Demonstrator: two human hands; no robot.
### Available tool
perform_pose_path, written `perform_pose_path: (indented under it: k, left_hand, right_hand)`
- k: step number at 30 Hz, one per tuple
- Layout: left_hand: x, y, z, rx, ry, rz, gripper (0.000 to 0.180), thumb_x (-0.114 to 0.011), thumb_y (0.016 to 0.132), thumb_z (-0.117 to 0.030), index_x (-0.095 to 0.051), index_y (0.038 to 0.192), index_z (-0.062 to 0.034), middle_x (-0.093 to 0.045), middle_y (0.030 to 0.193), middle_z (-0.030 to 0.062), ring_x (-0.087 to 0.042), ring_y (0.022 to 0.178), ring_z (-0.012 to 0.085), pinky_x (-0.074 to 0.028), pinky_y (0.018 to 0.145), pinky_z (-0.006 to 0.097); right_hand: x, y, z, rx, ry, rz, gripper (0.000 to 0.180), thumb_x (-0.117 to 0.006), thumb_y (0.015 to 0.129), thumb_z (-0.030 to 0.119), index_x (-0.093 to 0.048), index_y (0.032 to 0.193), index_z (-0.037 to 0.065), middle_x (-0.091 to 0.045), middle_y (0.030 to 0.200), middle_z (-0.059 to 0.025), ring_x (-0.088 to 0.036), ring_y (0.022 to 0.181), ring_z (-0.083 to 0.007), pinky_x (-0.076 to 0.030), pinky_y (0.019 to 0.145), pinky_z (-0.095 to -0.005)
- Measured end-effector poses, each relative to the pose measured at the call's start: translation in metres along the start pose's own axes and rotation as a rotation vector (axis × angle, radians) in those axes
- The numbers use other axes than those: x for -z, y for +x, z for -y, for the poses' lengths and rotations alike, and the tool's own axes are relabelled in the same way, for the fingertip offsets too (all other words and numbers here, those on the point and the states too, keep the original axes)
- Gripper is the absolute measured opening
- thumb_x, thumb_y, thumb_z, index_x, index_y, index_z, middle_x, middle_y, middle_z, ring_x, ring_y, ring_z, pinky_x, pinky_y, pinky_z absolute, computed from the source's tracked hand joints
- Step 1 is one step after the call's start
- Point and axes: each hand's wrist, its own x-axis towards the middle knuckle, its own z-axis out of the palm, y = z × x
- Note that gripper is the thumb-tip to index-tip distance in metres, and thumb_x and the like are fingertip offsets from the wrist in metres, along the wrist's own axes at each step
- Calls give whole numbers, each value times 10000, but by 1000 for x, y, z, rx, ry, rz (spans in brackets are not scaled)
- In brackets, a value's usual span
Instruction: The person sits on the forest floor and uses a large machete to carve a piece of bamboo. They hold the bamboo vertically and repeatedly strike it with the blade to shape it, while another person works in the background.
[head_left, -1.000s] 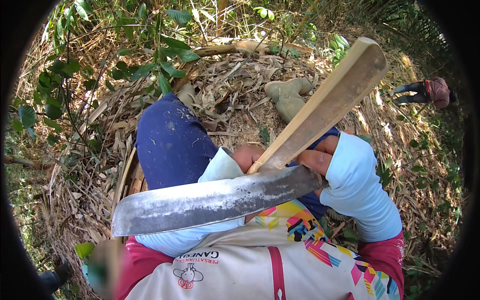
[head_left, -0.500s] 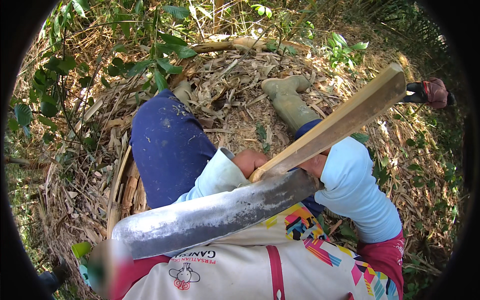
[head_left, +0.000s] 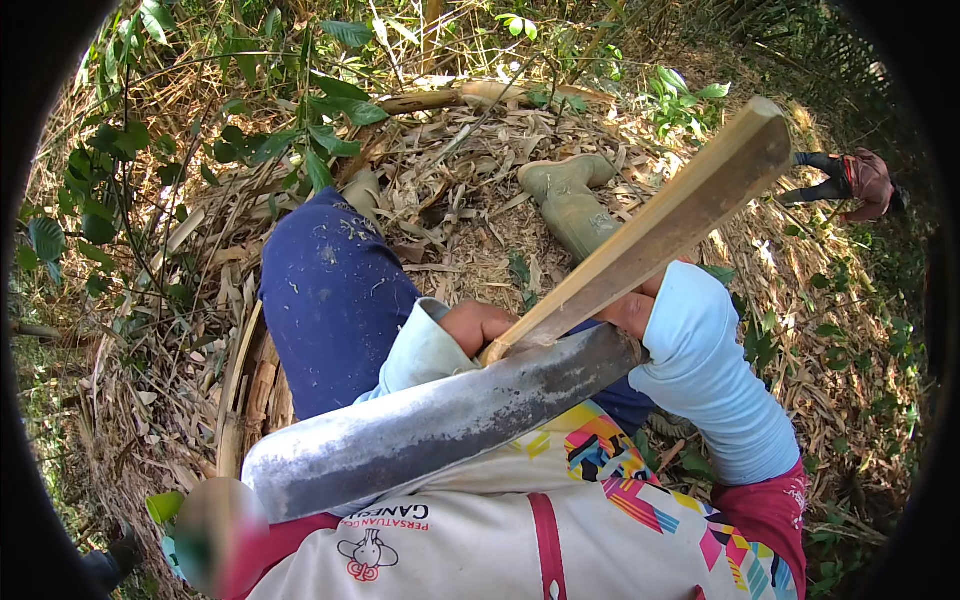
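My left hand (head_left: 478,326) is closed around the narrow lower end of a split bamboo piece (head_left: 660,225), which slants up to the right and widens toward its far end. A broad machete blade (head_left: 430,425) lies across in front of my body, its rounded tip to the left. At its right end my right hand (head_left: 632,312) is closed, partly behind the bamboo; the handle is hidden. The blade's upper edge lies close to the bamboo's lower end; whether they touch I cannot tell.
My bent blue-trousered leg (head_left: 335,300) and a green rubber boot (head_left: 570,200) lie ahead on dry leaves and shavings. Split wood (head_left: 262,375) lies left of the leg. Leafy branches (head_left: 325,120) hang at upper left. Another person (head_left: 865,183) is at far right.
The bamboo has shifted left, and its far end has risen a little. The blade tip has moved slightly right. The other person's legs show more now.
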Motion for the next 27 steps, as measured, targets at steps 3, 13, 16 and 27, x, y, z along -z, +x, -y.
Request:
perform_pose_path:
  k: [3, 13, 16, 27]
  left_hand:
    - [1, -1, 5, 8, -36, 6, 482, -787, 770, -105, -539, 1167, 5, -644, 1035, 117, -654, 880, 176, -553, 740, 325]
    - [25, 1, 43, -64, -7, 91, 465, -799, 759, -105, -562, 1142, 13, -662, 1014, 119, -664, 850, 167, -561, 715, 310]
    - [25, 3, 45, -29, -57, 91, 460, -803, 756, -105, -569, 1134, 16, -667, 1007, 120, -667, 842, 165, -563, 707, 305]
    - [2, 4, 4, 79, -172, 17, 446, -795, 773, -116, -568, 1136, 9, -663, 1010, 113, -654, 852, 152, -541, 734, 290]
  right_hand:
    - [0, -1, -3, -24, 37, -16, 274, -672, 625, 122, -706, 896, 149, -618, 716, -56, -620, 690, -266, -449, 670, -403]
    - [-1, -16, -14, 71, -90, -169, 332, -700, 532, 113, -686, 860, 161, -563, 654, -38, -573, 614, -255, -421, 623, -411]
    - [1, -19, -16, 81, -84, -203, 340, -700, 508, 126, -677, 845, 166, -535, 630, -27, -562, 600, -251, -413, 609, -414]
    - [6, -10, -5, 28, 21, -52, 377, -764, 517, 134, -676, 881, 178, -582, 699, -23, -598, 656, -244, -433, 603, -383]
